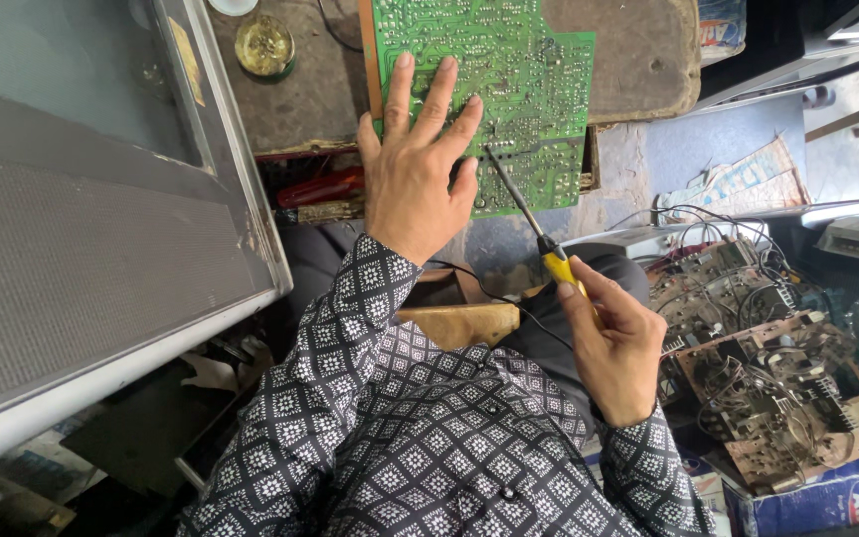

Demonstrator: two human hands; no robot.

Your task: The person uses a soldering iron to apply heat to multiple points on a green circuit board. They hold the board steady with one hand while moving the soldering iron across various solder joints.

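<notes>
Green board (509, 89) lies under the flat, open left hand (415, 169); right hand (613, 338) grips the yellow screwdriver (534, 234), whose tip could slip and scratch it

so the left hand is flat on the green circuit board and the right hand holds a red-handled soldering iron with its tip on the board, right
Not quite: the head view shows the soldering iron in the right hand has a yellow handle, not red. The rest holds: the left hand lies flat on the green circuit board, and the iron's tip touches the board.
</notes>
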